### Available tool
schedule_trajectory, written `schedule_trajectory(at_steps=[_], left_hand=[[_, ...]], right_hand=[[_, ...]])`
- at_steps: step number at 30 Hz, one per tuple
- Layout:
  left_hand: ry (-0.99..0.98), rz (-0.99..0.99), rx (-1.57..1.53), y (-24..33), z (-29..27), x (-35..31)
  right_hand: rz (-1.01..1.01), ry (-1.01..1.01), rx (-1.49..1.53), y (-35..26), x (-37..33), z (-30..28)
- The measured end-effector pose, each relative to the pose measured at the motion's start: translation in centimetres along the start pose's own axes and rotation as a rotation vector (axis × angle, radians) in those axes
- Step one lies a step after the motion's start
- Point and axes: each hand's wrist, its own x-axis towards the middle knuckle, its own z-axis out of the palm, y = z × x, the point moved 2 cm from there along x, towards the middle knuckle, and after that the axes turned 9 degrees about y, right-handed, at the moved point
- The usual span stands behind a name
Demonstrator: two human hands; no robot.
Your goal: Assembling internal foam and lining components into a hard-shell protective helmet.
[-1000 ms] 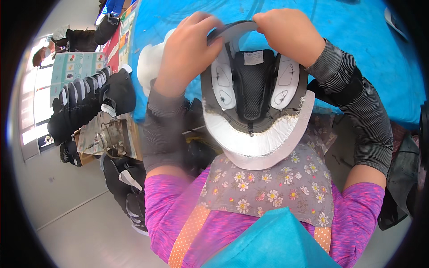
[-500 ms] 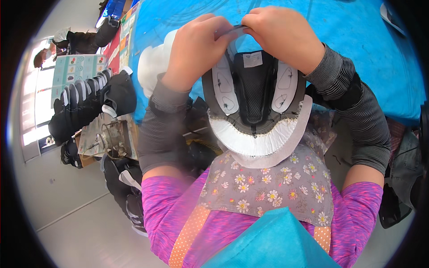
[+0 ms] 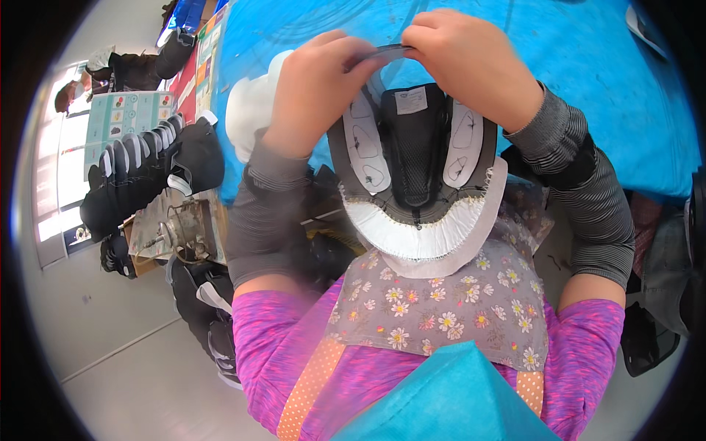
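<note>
A dark shoe upper (image 3: 337, 151) hangs between my hands, its lining side showing. It has a black tongue (image 3: 415, 158) with a small white label, white side pieces with loose black thread ends, and a white stitched toe band (image 3: 415, 239). A pale grey edge lies under that band, close against my flowered apron (image 3: 441, 316). My left hand (image 3: 320, 84) pinches the upper's far rim at one end. Beside it, the fingers of my right hand (image 3: 471, 66) close on the same dark rim. Most of my fingertips are hidden.
A blue cover (image 3: 588, 81) spreads over the table ahead. White rolls or cones (image 3: 250, 110) stand at its left. Further left are a row of black shoe uppers (image 3: 132, 165), a printed teal-and-white board (image 3: 125, 114) and a worn metal device (image 3: 180, 231). More dark pieces (image 3: 202, 309) hang below.
My left hand has shifted slightly left and my right hand slightly right along the rim. The upper has moved a little left with them. Both hands keep their hold.
</note>
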Motion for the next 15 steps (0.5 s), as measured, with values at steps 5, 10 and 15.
schedule_trajectory(at_steps=[5,10,15], left_hand=[[0.013,-0.057,-0.001,-0.6,-0.2,-0.6],[0.048,-0.040,0.004,-1.5,-0.1,-0.8],[0.022,-0.144,-0.014,-3.4,-0.4,-1.7]], right_hand=[[0.106,-0.078,0.134,0.1,0.4,-0.7],[0.120,-0.053,0.165,0.5,0.4,-1.1],[0.182,-0.063,0.011,2.0,-0.8,-0.2]])
